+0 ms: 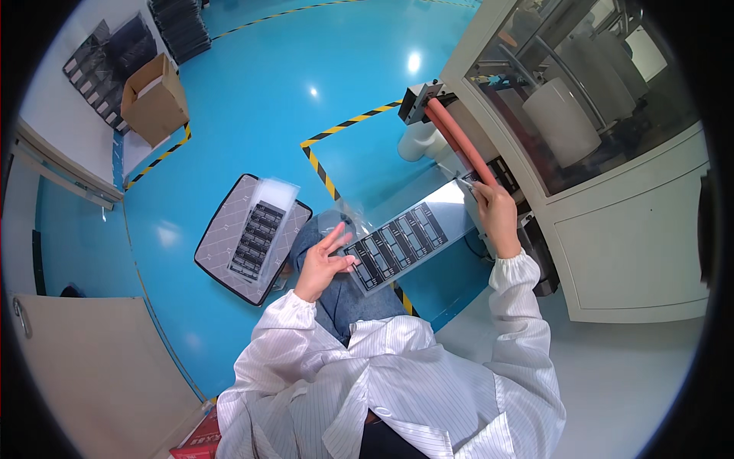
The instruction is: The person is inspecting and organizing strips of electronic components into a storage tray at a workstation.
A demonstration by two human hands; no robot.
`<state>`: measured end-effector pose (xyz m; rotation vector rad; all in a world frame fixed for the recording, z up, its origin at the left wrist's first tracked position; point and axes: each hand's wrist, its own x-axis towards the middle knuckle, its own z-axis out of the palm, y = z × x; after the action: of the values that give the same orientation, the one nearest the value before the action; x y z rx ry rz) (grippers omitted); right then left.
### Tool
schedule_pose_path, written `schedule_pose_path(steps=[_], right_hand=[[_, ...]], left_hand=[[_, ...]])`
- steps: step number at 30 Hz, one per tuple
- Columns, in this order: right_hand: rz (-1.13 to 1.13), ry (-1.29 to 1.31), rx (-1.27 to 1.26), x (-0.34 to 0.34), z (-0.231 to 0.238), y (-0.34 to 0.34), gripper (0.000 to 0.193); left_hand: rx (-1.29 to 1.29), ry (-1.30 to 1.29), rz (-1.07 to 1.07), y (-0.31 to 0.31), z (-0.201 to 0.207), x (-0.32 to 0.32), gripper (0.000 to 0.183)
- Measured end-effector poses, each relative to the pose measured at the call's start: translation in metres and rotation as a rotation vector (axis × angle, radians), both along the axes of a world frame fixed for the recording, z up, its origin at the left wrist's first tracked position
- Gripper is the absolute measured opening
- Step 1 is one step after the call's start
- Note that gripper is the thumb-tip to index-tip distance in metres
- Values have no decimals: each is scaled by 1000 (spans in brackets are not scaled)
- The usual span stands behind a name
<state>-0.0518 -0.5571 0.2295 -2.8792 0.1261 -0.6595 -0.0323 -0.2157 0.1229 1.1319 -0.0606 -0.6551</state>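
A strip of clear film with several black printed panels (395,246) stretches from my lap toward the machine on the right. At its near left end is my left hand (325,268), fingers spread and stretched out, the thumb touching the strip's edge. My right hand (497,218) is closed at the far end of the strip, beside the red roller (462,141). A small, thin, metallic-looking tool (464,181) sticks out from its fingertips; its exact kind is too small to tell. Similar printed film sheets (258,241) lie stacked on a padded grey stool (222,245) to my left.
A white machine cabinet (634,252) with a window onto white rolls (562,122) stands close on my right. Yellow-black tape (352,121) marks the blue floor. At the far left are an open cardboard box (157,99), dark stacked packs (180,30) and a door (99,344).
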Motion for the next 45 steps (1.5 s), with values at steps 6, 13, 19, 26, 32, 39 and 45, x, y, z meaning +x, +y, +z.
schedule_pose_path(steps=[6, 13, 19, 26, 32, 39, 45], right_hand=[[-64, 96, 214, -1, -12, 11, 18], [-37, 236, 78, -29, 1, 16, 14], [-102, 414, 146, -76, 31, 24, 16], [-37, 619, 241, -101, 27, 11, 14], [57, 704, 590, -94, 40, 28, 15], [74, 614, 698, -92, 32, 29, 14], [77, 599, 702, -96, 22, 19, 14]], left_hand=[[27, 107, -22, 13, 15, 1, 72], [95, 62, -13, 27, 11, -4, 58], [65, 92, 86, 47, -4, -11, 46], [21, 83, 173, 88, -4, 1, 39], [117, 45, 630, 150, -18, 13, 45], [551, 56, 669, 231, -132, 36, 50], [1389, -303, 491, 206, -181, 24, 87]])
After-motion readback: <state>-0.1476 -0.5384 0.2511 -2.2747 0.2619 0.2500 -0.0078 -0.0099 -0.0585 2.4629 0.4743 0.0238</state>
